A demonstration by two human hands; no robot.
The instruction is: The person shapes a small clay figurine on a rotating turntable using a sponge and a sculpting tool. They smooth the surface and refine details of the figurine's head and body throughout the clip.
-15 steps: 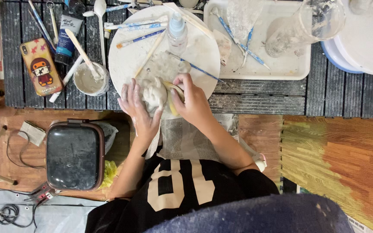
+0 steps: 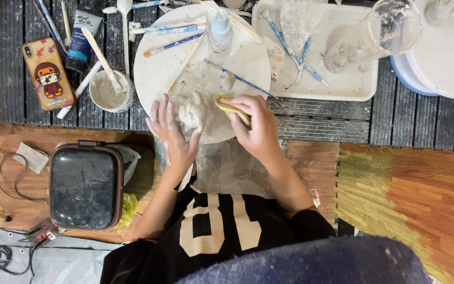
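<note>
Since half a second ago the right hand has slid slightly right and the yellow sponge under its fingers now shows more; the left hand has hardly shifted.

Everything here is placed against the round white board. Far left of it lies a phone in an orange case, then a dark paint tube, then a small cup of pale slip with a stick in it, just beside the board's left edge. Below and left of the board sits a dark lidded box.

On the board's near edge rests the clay lump; its long axis runs roughly left to right. The left hand lies open against its left side, fingers spread and pointing away from the person. The right hand is curled, pinching the sponge against the lump's right end; the sponge slants from upper left to lower right.

Right of the board stands a white tray holding a clear jar on its side.
</note>
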